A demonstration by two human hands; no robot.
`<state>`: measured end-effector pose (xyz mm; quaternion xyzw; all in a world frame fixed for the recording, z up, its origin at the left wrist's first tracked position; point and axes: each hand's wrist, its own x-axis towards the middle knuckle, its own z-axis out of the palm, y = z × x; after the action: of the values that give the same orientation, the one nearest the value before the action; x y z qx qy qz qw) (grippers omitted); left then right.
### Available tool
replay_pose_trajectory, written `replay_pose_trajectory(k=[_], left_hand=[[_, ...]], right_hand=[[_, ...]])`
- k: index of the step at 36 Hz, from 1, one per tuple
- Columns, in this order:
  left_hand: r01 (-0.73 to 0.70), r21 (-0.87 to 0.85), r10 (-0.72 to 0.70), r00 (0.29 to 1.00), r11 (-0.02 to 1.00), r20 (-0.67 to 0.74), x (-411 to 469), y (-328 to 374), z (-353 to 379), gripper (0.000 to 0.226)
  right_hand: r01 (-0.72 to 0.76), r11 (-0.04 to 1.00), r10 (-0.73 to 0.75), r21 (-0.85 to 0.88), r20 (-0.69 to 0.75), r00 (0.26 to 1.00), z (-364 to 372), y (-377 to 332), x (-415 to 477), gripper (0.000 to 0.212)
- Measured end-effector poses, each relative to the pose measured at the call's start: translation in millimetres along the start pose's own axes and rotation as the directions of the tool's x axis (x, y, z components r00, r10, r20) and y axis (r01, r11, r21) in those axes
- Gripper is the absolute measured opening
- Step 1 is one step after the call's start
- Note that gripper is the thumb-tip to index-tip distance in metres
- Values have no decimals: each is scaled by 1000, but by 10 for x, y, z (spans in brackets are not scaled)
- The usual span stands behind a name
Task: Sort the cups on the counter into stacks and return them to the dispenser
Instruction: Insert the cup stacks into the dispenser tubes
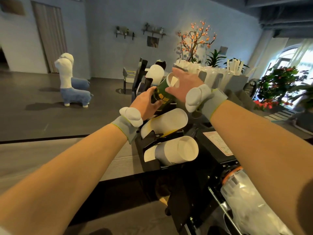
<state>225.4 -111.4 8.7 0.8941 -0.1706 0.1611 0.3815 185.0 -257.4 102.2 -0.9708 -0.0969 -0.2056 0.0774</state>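
A dark green paper cup stack (163,93) with yellow lettering lies tilted in an upper slot of the black cup dispenser (150,164), its white open mouth facing up and right. My left hand (146,103) grips its lower body from the left. My right hand (183,85) curls over the rim at the mouth. Below it a yellow-and-white cup stack (166,122) sits in the second slot, and a white-and-grey cup stack (176,150) fills the slot nearest me. A white cup (155,72) pokes out of the slot above the green one.
A black machine with a label (218,143) stands right of the dispenser. A plastic-wrapped roll (245,199) lies at the lower right. Holders with clear cups and straws (218,72) stand behind my right hand. The wooden counter (33,155) runs left.
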Motion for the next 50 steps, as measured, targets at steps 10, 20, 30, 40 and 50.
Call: replay_pose_trajectory(k=[10, 20, 30, 40, 50], left_hand=[[84, 19, -84, 996, 996, -3, -153, 94, -44, 60], [-6, 9, 5, 992, 1000, 124, -840, -32, -628, 36], [52, 115, -90, 930, 992, 357, -2244, -840, -1408, 24], [136, 212, -229, 822, 968, 521, -3674, -2231, -2027, 44], [457, 260, -524, 707, 851, 475, -4457, -3164, -1644, 120]], right_hand=[[7, 999, -11, 48, 82, 997, 13, 39, -65, 84], [-1, 998, 13, 57, -207, 978, -199, -321, -575, 56], [45, 963, -52, 265, 21, 998, 405, -1441, -1553, 43], [-245, 827, -26, 505, 471, 882, 1945, -2787, -2776, 56], [-429, 870, 108, 244, 755, 647, 3331, -3491, -3345, 96]])
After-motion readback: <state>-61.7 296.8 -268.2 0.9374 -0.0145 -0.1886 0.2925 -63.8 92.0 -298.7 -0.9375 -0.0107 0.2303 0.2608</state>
